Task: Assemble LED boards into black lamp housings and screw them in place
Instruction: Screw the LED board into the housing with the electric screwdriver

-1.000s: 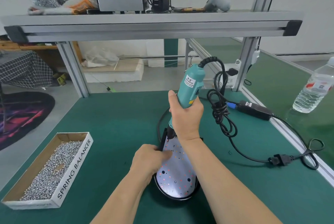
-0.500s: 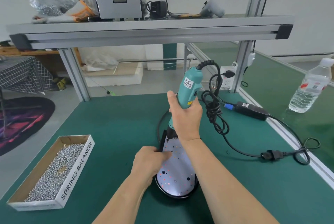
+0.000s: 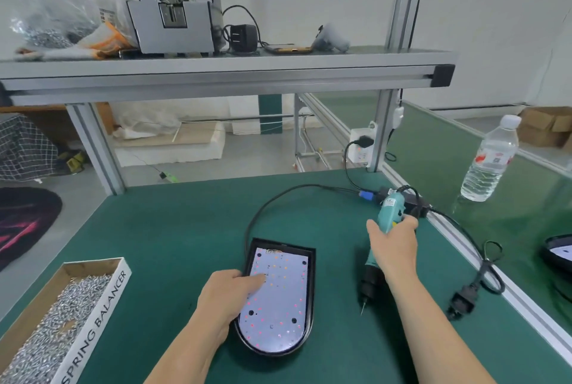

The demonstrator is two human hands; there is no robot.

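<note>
Screw box (image 3: 62, 318) near left on the green table (image 3: 173, 229). Left hand (image 3: 229, 300) lies fingers-flat on the LED board (image 3: 278, 300), which is seated in the black housing (image 3: 311, 275). Right hand (image 3: 393, 247) grips the teal screwdriver (image 3: 389, 208) just right of the housing, bit pointing down; water bottle (image 3: 489, 160) far right.

Open mat (image 3: 170, 244) lies between the screw box (image 3: 102, 315) and lamp housing (image 3: 311, 284); the cable (image 3: 309, 185) loops behind it.
</note>
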